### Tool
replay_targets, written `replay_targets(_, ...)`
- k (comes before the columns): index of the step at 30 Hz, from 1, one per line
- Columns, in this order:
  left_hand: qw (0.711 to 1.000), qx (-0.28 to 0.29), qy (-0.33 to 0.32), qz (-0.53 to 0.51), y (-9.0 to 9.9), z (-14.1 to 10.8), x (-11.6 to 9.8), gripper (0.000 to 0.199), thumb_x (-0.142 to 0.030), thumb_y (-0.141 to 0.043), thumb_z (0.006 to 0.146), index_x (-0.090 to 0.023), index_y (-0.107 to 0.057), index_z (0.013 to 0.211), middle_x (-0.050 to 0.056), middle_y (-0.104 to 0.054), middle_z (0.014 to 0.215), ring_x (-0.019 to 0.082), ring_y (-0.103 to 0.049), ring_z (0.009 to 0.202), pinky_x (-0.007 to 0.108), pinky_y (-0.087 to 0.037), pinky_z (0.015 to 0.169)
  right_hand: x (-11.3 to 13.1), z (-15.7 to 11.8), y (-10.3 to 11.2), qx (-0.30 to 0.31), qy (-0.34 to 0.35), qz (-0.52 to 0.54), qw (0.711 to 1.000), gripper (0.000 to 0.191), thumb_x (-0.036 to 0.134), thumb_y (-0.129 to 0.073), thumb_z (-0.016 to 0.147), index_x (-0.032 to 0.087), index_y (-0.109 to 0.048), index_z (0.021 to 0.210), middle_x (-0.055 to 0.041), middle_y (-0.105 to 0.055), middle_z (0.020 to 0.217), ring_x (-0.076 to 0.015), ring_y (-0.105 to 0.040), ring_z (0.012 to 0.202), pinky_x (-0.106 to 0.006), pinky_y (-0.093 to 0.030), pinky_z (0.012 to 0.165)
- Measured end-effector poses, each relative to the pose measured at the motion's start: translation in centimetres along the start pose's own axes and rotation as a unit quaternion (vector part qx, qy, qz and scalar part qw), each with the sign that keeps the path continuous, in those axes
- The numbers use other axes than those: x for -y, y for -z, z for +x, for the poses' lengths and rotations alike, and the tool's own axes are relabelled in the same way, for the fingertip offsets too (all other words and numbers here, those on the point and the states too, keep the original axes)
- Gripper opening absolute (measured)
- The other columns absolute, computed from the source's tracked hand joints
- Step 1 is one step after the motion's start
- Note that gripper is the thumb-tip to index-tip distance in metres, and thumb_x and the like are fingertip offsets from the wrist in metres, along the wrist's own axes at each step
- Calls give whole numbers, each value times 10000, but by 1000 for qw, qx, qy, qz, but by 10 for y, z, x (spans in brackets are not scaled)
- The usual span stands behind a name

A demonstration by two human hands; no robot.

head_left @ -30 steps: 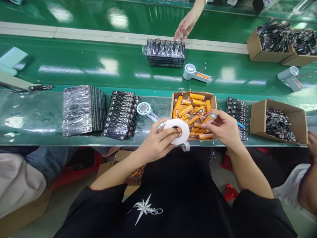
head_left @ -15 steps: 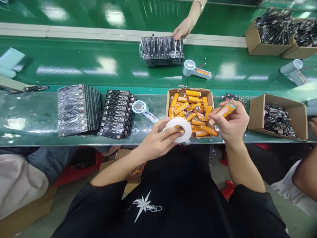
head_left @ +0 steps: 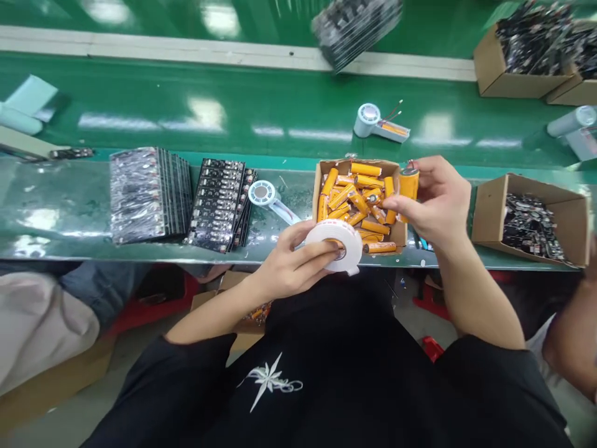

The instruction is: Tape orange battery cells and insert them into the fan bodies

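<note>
My left hand (head_left: 296,261) grips a roll of white tape (head_left: 352,242), its fingers reaching into the core, in front of the box's lower left edge. A loose tape end hangs at the roll's bottom. Between thumb and fingers, my right hand (head_left: 436,202) holds an orange battery (head_left: 408,190) upright at the right rim of a cardboard box (head_left: 317,186). Several wrapped orange batteries (head_left: 366,169) lie in that box. Left of it, a light blue fan part (head_left: 263,194) rests on the bench.
Stacked black circuit boards (head_left: 140,196) and loose board panels (head_left: 217,202) stand at the left. A box of small parts (head_left: 489,214) is at the right. Another fan part (head_left: 369,118) lies on the green belt. A wrapped board stack (head_left: 357,28) is at the top.
The battery in my right hand has turned from tilted to upright. The wrapped board stack across the belt has moved up and right and tilted; the other person's hand is out of view.
</note>
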State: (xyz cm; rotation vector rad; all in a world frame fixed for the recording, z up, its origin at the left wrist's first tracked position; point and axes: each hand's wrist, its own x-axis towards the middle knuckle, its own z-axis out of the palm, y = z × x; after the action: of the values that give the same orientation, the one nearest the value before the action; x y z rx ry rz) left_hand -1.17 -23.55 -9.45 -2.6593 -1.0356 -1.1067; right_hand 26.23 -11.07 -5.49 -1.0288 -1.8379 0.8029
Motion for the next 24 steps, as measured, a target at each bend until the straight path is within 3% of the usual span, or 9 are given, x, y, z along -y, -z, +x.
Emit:
replay_targets(4, 1000, 4, -11, -2, -2, 3, 1, 275, -171, -807, 951, -224, -763, 1216, 59, -780, 1168, 326, -526, 1436, 493, -621, 1138, 23, -26, 1, 38, 35, -26, 998, 523, 723, -873, 854, 212, -762, 865, 56, -558, 549, -105, -470, 471, -259, -397, 477)
replay_targets(8, 1000, 8, -19, -10, -6, 7, -1, 243, -149, -784, 963, -211, -759, 1196, 55, -773, 1183, 329, -495, 1467, 485, -624, 1157, 36, -45, -1, 13, 39, -87, 995, 546, 732, -719, 987, 213, -801, 839, 14, -630, 565, -126, -540, 472, -265, -432, 497)
replay_targets(12, 999, 18, -12, -33, -8, 7, 0, 405, -109, -829, 914, -237, -741, 1287, 63, -777, 1218, 323, -449, 1522, 507, -606, 1205, 38, -59, -9, 18, 10, -158, 987, 646, 654, -447, 1137, 233, -802, 801, -37, -699, 626, -173, -645, 546, -285, -498, 553)
replay_targets(17, 997, 75, 16, -30, -9, 7, 4, 537, -163, -828, 945, -332, -685, 1434, 46, -747, 1332, 321, -523, 1491, 543, -627, 1191, 39, -68, -10, 23, -7, -167, 986, 640, 577, -360, 1170, 220, -796, 868, -56, -726, 685, -191, -685, 614, -293, -531, 592)
replay_targets(21, 996, 82, 33, -27, -5, 15, 5, 553, -138, -777, 978, -355, -663, 1473, 38, -701, 1421, 310, -528, 1507, 531, -586, 1244, 42, -62, 13, 155, -87, -49, 983, 441, 589, -587, 1103, 220, -800, 986, -18, -763, 787, -197, -735, 700, -287, -602, 650)
replay_targets(24, 994, 94, 42, -26, -8, 28, 1, 522, -272, -803, 990, -320, -651, 1487, 63, -676, 1444, 363, -506, 1534, 586, -531, 1286, 42, -58, 24, 156, -125, 16, 980, 361, 560, -793, 989, 233, -814, 1141, -22, -824, 954, -250, -797, 851, -355, -684, 763)
